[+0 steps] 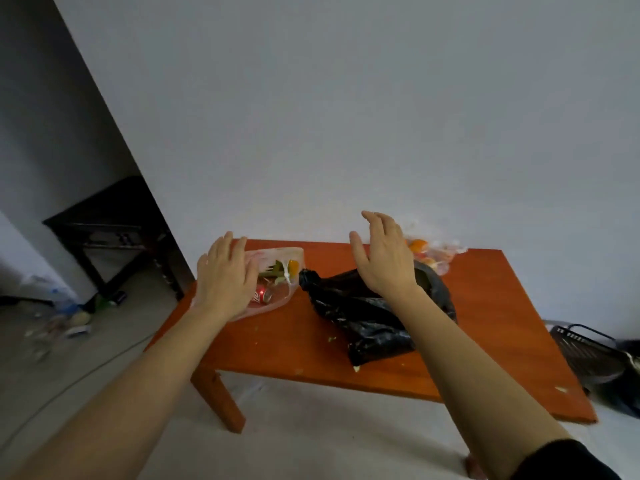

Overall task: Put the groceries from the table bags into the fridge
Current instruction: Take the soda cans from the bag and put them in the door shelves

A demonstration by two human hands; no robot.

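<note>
stretched out flat with straight fingers and holding nothing, my left hand [225, 271] is over the left end of the low orange wooden table [277, 344], above a clear plastic bag [294, 253] that lies there with a red drink can [261, 295] and green vegetables inside; i cannot tell if my palm touches it. my right hand [384, 261], just as flat and free, hangs over the crumpled black plastic bag [363, 317] at the table's middle. a second clear bag of orange fruit [438, 254] sits at the table's far edge.
</note>
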